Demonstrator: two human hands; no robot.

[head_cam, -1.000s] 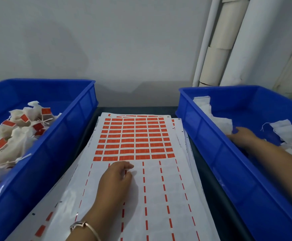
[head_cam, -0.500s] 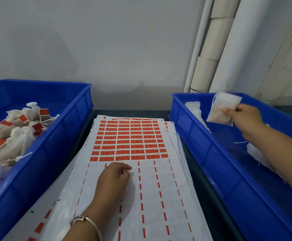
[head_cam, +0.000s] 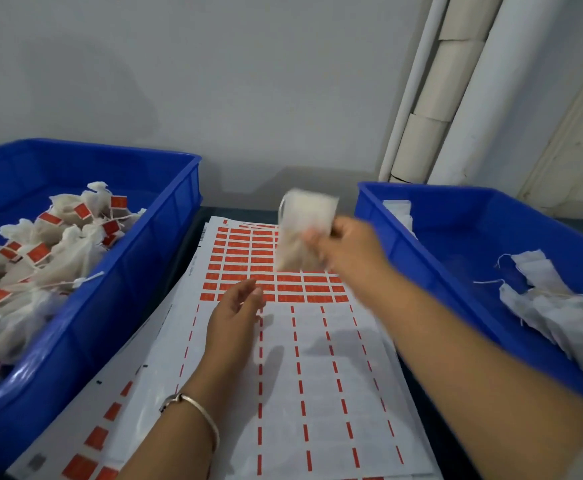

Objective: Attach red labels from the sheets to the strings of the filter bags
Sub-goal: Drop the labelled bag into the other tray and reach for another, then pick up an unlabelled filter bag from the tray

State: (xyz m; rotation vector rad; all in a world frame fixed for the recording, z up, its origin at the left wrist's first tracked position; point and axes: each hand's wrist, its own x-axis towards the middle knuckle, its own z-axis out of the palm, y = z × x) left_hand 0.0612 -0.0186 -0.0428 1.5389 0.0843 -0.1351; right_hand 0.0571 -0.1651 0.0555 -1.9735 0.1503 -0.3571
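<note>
The light is soft, even and moderately bright, falling from above and leaving faint shadows of both arms on the label sheet [head_cam: 318, 375] and a dim grey shadow patch on the wall [head_cam: 110, 91]. Motion blur smears the right hand [head_cam: 347, 249] and the filter bag [head_cam: 302, 233] it holds, while the left hand [head_cam: 236, 311] is fairly sharp. Wide-angle distortion bows the left bin [head_cam: 85, 327] and the pipes [head_cam: 456, 81], and a pale sheen lies on that bin's near rim.

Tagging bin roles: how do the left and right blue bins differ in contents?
The left bin is piled high with bags carrying red labels; the right bin holds fewer, flat white bags with bare strings and much floor showing. Both are blue trays flanking the label sheet.
</note>
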